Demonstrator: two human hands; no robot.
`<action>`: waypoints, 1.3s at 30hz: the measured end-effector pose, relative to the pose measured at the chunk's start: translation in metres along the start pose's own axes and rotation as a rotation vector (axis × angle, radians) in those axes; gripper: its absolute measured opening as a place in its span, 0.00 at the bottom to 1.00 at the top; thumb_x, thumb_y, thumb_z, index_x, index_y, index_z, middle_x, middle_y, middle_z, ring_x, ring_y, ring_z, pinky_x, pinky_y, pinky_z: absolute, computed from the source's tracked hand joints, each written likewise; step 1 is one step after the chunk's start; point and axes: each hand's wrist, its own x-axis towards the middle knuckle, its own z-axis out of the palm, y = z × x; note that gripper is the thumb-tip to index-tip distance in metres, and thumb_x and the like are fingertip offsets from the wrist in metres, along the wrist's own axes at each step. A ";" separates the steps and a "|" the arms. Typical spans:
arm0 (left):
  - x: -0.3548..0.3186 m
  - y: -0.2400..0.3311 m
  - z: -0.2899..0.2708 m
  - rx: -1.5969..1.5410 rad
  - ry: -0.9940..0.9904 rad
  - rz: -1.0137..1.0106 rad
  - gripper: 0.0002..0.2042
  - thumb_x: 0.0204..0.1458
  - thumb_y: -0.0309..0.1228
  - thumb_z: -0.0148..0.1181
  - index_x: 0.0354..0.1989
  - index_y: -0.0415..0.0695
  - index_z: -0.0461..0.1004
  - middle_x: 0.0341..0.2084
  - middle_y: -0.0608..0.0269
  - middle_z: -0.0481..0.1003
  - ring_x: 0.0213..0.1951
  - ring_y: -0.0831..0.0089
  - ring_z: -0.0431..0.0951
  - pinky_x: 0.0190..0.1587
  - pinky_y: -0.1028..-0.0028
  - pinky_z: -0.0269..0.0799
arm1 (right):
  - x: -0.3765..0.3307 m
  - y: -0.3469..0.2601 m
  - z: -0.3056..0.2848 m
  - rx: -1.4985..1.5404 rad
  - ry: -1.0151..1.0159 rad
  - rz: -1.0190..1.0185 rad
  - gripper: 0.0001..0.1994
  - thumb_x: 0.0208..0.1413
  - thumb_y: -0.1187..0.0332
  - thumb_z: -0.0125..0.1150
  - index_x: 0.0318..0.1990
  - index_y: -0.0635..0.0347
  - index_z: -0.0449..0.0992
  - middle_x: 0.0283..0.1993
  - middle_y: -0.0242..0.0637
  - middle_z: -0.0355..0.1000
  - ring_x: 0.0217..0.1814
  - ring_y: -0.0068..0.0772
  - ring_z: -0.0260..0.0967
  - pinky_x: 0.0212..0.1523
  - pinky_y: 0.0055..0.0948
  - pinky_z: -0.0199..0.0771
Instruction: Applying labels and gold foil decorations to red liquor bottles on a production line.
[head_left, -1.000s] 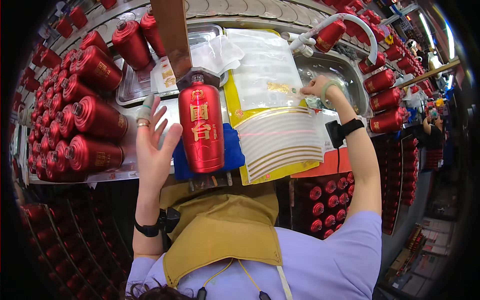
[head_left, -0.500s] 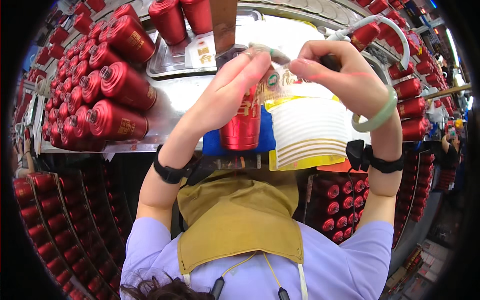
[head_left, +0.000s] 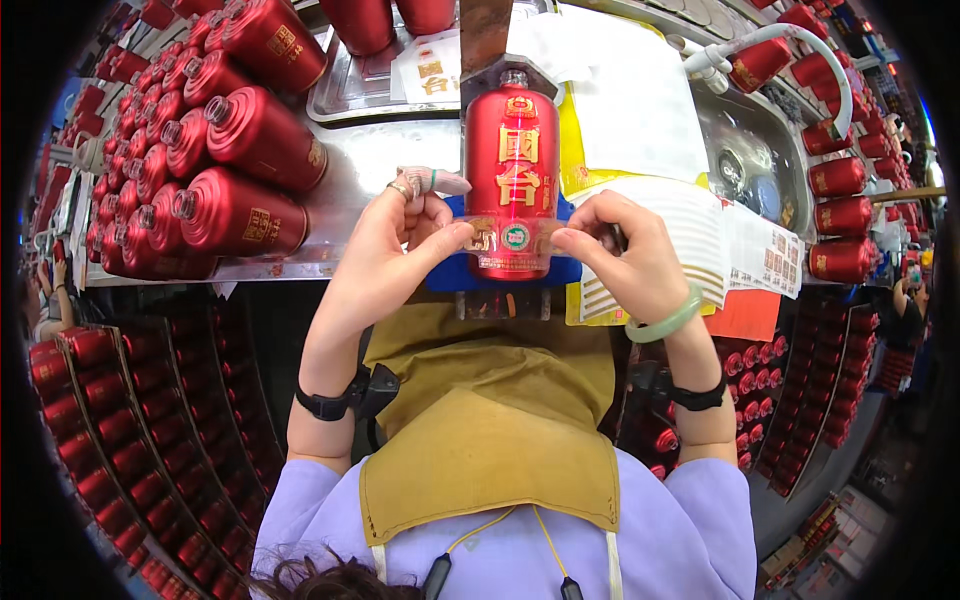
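Nearest you, your mustard apron (head_left: pixel 490 420) hangs against the bench edge, and just above it your two hands work close together but not touching. Your left hand (head_left: pixel 395 250) and right hand (head_left: pixel 625 255) each pinch one end of a clear label strip (head_left: pixel 512 240), stretching it across the lower body of the red bottle (head_left: pixel 512 170). The bottle lies neck away from you in a blue cradle (head_left: pixel 450 270) at the front edge of the steel bench (head_left: pixel 390 160). You look to be at the placing step: the strip seems only just at the bottle, so the next move calls for keeping it level and centred, then pressing outward from the middle. Room is tight. To your left, stacked red bottles (head_left: pixel 235 205) lie close beside your wrist; to your right, a sheet of gold stickers (head_left: pixel 700 250) sits under your fingers. Farther back a metal tray (head_left: pixel 350 95) and white paper (head_left: pixel 630 90) crowd the bench, with a sink (head_left: pixel 760 170) beyond on the right.
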 end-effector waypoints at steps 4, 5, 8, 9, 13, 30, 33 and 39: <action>0.006 -0.021 0.007 -0.176 0.029 -0.015 0.19 0.60 0.25 0.67 0.56 0.36 0.68 0.36 0.69 0.72 0.39 0.84 0.73 0.45 0.79 0.71 | 0.001 0.018 0.011 0.064 0.033 -0.002 0.07 0.59 0.69 0.70 0.36 0.64 0.79 0.28 0.22 0.67 0.28 0.13 0.54 0.30 0.20 0.56; 0.006 -0.023 0.008 -0.236 0.043 -0.036 0.19 0.60 0.25 0.67 0.56 0.37 0.67 0.36 0.68 0.73 0.40 0.82 0.74 0.46 0.78 0.72 | 0.000 0.021 0.012 0.064 0.032 0.000 0.07 0.59 0.69 0.70 0.36 0.64 0.79 0.28 0.22 0.67 0.28 0.13 0.54 0.30 0.20 0.56; 0.004 -0.024 0.009 -0.306 0.032 -0.005 0.19 0.60 0.24 0.67 0.56 0.37 0.67 0.37 0.66 0.74 0.41 0.79 0.76 0.48 0.76 0.74 | -0.001 0.027 0.015 0.160 -0.040 0.130 0.07 0.62 0.69 0.68 0.40 0.65 0.79 0.31 0.22 0.69 0.31 0.12 0.56 0.32 0.19 0.59; 0.004 -0.024 0.008 -0.292 0.041 -0.028 0.19 0.60 0.24 0.67 0.56 0.37 0.67 0.37 0.66 0.74 0.41 0.79 0.76 0.48 0.76 0.74 | -0.002 0.028 0.015 0.215 -0.017 0.124 0.08 0.61 0.68 0.69 0.39 0.64 0.80 0.30 0.25 0.72 0.30 0.13 0.59 0.32 0.20 0.61; 0.006 -0.025 0.006 -0.311 0.024 -0.059 0.19 0.60 0.24 0.67 0.57 0.38 0.67 0.36 0.65 0.75 0.40 0.79 0.76 0.46 0.76 0.73 | 0.000 0.032 0.017 0.276 0.024 0.139 0.08 0.62 0.68 0.68 0.39 0.64 0.81 0.30 0.26 0.75 0.29 0.14 0.60 0.31 0.21 0.62; 0.008 -0.025 0.004 -0.336 0.014 -0.081 0.18 0.59 0.24 0.68 0.55 0.37 0.69 0.36 0.65 0.76 0.38 0.79 0.76 0.44 0.76 0.73 | 0.000 0.031 0.015 0.180 -0.008 0.105 0.05 0.64 0.72 0.65 0.41 0.65 0.78 0.34 0.24 0.73 0.34 0.12 0.60 0.37 0.18 0.61; 0.009 -0.025 0.004 -0.337 0.015 -0.077 0.19 0.59 0.24 0.68 0.55 0.38 0.69 0.36 0.64 0.77 0.38 0.79 0.77 0.44 0.76 0.73 | 0.000 0.033 0.017 0.223 -0.002 0.121 0.05 0.63 0.72 0.65 0.40 0.64 0.78 0.34 0.24 0.73 0.34 0.12 0.59 0.36 0.18 0.60; 0.009 -0.027 0.004 -0.345 0.016 -0.077 0.19 0.59 0.24 0.68 0.55 0.38 0.69 0.35 0.64 0.77 0.38 0.78 0.77 0.44 0.76 0.73 | 0.000 0.034 0.019 0.227 0.075 0.074 0.08 0.58 0.69 0.71 0.36 0.64 0.81 0.29 0.28 0.71 0.28 0.18 0.58 0.30 0.24 0.61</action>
